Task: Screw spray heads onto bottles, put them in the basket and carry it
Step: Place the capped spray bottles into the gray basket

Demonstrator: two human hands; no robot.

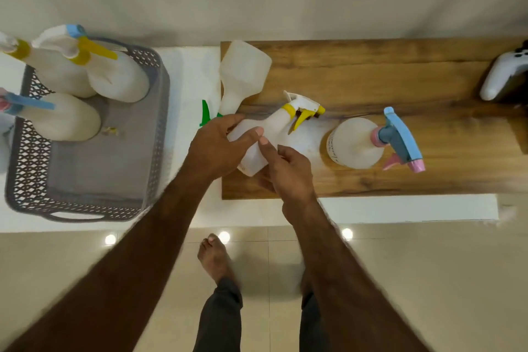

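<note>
A white bottle [268, 130] with a yellow-and-white spray head [304, 110] lies tilted over the wooden board [371, 77]. My left hand [214, 146] grips its body from the left, and my right hand [288, 171] holds its base from below. Behind it lies a headless white bottle [243, 71], with a green spray head [206, 113] partly hidden beside my left hand. To the right stands a bottle [354, 141] with a blue-and-pink spray head [400, 140]. The grey basket [160, 111] at the left holds three bottles with spray heads [117, 77].
A white game controller [503, 74] rests at the board's right end. The board lies on a white counter [400, 208] against a wall. Below is a tiled floor with my bare foot [213, 257].
</note>
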